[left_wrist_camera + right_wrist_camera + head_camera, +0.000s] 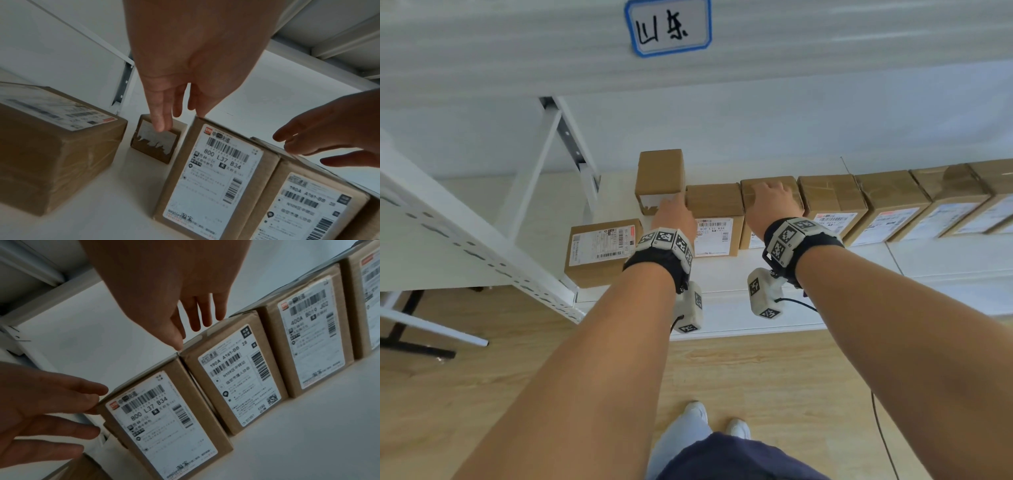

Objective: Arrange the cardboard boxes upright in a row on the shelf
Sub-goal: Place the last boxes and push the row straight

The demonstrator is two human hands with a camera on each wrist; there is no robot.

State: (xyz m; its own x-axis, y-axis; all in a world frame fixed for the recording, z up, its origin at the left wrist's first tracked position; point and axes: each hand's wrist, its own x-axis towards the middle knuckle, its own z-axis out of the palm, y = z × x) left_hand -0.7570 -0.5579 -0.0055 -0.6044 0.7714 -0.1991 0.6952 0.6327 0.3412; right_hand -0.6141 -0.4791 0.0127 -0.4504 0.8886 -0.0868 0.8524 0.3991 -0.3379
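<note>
A row of upright cardboard boxes with shipping labels stands on the white shelf (935, 263). My left hand (674, 212) (176, 116) reaches with straight fingers to the top left edge of the leftmost upright box (714, 236) (216, 170) (164, 418), marked 800 L37 B34. My right hand (770, 198) (197, 324) rests its straight fingers on top of the second box (792, 188) (236, 378). Behind and left of the row stands a small box (660, 171) (156, 146). A wider box (599, 253) (51, 146) lies flat, label up, at the shelf's left end.
Several more upright boxes (890, 209) continue the row to the right. A white rack post (571, 144) and a slanted beam (465, 233) stand to the left. An upper shelf with a handwritten sign (667, 27) hangs overhead. Wooden floor lies below.
</note>
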